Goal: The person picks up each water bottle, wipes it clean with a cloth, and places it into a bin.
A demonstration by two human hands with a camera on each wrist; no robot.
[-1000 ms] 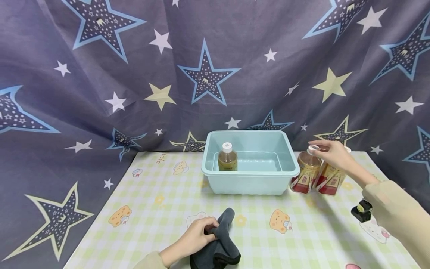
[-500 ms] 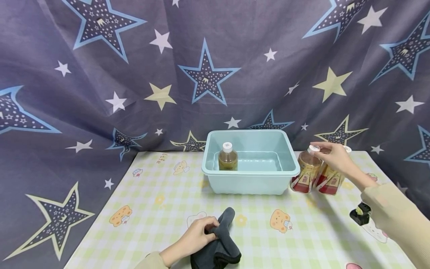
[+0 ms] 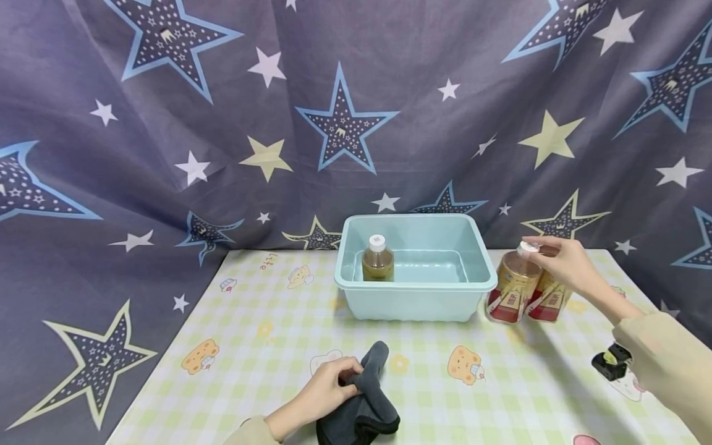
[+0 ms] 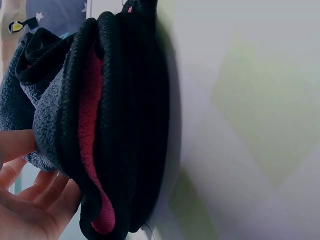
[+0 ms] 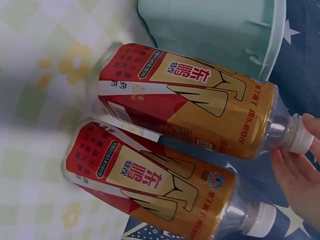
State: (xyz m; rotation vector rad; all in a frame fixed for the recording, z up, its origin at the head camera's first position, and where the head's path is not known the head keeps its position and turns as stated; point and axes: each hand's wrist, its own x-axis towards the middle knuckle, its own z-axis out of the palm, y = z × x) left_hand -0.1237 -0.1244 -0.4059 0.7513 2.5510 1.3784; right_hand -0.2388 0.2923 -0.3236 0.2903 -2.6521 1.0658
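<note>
In the head view my right hand (image 3: 568, 264) pinches the white cap of a drink bottle (image 3: 510, 289) with a gold and red label. The right wrist view shows the fingers at the cap and neck of this bottle (image 5: 187, 102); whether its base touches the table is unclear. A matching bottle (image 5: 150, 172) stands close beside it, partly behind my hand in the head view. At the table's front, my left hand (image 3: 328, 389) grips a folded dark grey cloth (image 3: 374, 395). Its black edging and a strip of red (image 4: 90, 120) show in the left wrist view.
A light blue plastic basin (image 3: 414, 304) stands left of the two bottles. Inside it, on the left, is a white-capped bottle (image 3: 377, 267). The table has a green checked cover (image 3: 267, 364) with cartoon prints. A star-patterned curtain (image 3: 300, 80) hangs behind.
My right hand has shifted slightly to the right with the pinched bottle, which now stands a little farther from the basin and overlaps the other bottle more. The left hand and cloth stay put.
</note>
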